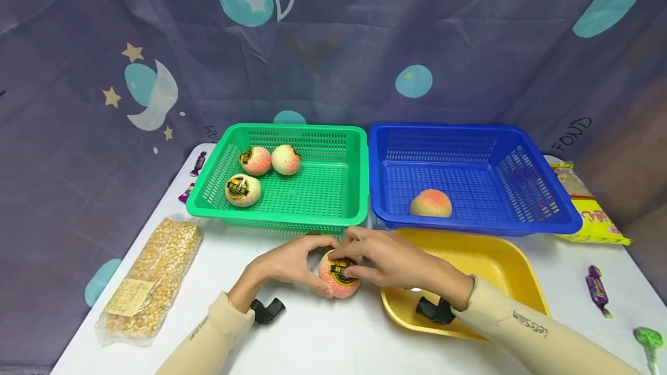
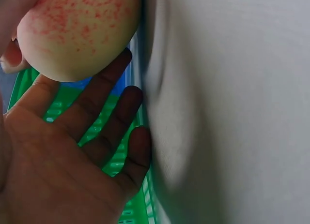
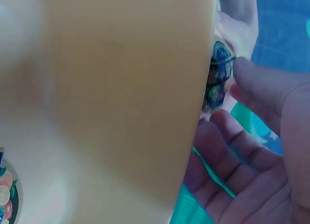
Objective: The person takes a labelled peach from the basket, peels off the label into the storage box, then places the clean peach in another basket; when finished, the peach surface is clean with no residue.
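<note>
A pink-speckled pale peach with a round black-and-gold sticker is held above the white table, in front of the green basket. My left hand grips it from the left with thumb and forefinger. In the left wrist view the other fingers spread out below the peach. From the right, my right hand has its curled forefinger and thumb at the sticker's edges. In the right wrist view its thumb meets the sticker, while a yellow tub wall hides part of the peach.
The green basket holds three stickered peaches; the blue basket holds one peach with no sticker showing. A yellow tub sits under my right forearm. Bagged corn kernels lie left; wrapped candies and a yellow packet lie right.
</note>
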`<state>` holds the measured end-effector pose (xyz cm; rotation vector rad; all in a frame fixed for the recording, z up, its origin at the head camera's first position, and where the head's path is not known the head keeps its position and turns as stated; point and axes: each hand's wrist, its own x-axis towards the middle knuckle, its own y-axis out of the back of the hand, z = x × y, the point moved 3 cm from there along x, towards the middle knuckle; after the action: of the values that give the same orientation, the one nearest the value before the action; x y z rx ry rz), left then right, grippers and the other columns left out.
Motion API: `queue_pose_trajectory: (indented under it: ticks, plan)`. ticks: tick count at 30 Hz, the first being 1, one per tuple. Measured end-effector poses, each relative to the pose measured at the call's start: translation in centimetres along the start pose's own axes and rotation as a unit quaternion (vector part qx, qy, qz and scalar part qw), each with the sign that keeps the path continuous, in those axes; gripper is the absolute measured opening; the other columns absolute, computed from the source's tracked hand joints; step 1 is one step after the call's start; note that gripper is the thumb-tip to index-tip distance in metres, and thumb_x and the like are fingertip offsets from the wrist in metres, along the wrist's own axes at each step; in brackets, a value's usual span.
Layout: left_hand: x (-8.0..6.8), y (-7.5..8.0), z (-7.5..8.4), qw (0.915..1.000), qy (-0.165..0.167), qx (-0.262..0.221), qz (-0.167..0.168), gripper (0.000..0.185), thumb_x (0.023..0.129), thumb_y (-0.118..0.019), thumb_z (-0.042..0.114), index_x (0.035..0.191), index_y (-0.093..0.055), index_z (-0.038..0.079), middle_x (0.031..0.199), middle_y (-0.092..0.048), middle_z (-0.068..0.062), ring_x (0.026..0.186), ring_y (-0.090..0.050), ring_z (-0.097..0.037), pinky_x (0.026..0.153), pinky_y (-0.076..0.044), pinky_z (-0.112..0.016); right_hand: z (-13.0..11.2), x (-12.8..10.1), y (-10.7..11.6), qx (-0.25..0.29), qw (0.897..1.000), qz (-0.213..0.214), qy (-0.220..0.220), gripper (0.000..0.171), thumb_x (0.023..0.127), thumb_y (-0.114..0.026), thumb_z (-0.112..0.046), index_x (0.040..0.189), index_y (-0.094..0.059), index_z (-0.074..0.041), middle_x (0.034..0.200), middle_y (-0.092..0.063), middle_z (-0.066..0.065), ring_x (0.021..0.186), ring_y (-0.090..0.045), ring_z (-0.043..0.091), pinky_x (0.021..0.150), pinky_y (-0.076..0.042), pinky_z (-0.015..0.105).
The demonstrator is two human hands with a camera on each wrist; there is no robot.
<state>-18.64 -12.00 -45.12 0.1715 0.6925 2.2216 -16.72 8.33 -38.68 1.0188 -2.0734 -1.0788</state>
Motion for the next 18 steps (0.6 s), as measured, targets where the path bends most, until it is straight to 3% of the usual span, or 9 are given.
queue_pose_trajectory:
  ticks: [6, 13, 18]
  plan:
    - [0.24, -0.19, 0.16, 1.0000, -0.005, 0.004, -0.004, 0.067, 0.070, -0.094, 0.036, 0.131, -0.065, 0.030, 0.129, -0.064, 0.018, 0.126, -0.056, -0.005, 0.115, -0.041, -0.035, -0.40, 0.35, 0.03, -0.030, 1.000, 0.000, 0.003, 0.023, 0.095, -0.074, -0.021, 0.116, -0.077, -0.026, 0.104, -0.063, -0.009, 0.071, -0.050, -0.003, 0.062, -0.043, 0.014]
    - [0.08, -0.30, 0.30, 1.0000, -0.002, 0.004, 0.001, 0.072, 0.071, -0.093, 0.040, 0.135, -0.059, 0.034, 0.134, -0.061, 0.021, 0.131, -0.053, -0.004, 0.118, -0.039, -0.035, -0.60, 0.72, 0.19, -0.017, 1.000, 0.010, 0.003, 0.007, 0.092, -0.076, -0.020, 0.094, -0.076, -0.026, 0.093, -0.063, -0.012, 0.074, -0.054, 0.000, 0.067, -0.047, 0.015]
    - [-0.16, -0.18, 0.27, 0.9999, 0.006, 0.004, 0.008, 0.070, 0.071, -0.093, 0.041, 0.132, -0.059, 0.033, 0.131, -0.063, 0.018, 0.129, -0.055, -0.007, 0.115, -0.042, -0.037, -0.78, 0.60, 0.25, -0.022, 1.000, 0.017, 0.007, 0.011, 0.091, -0.076, -0.016, 0.087, -0.072, -0.025, 0.086, -0.060, -0.014, 0.074, -0.056, 0.006, 0.066, -0.046, 0.016]
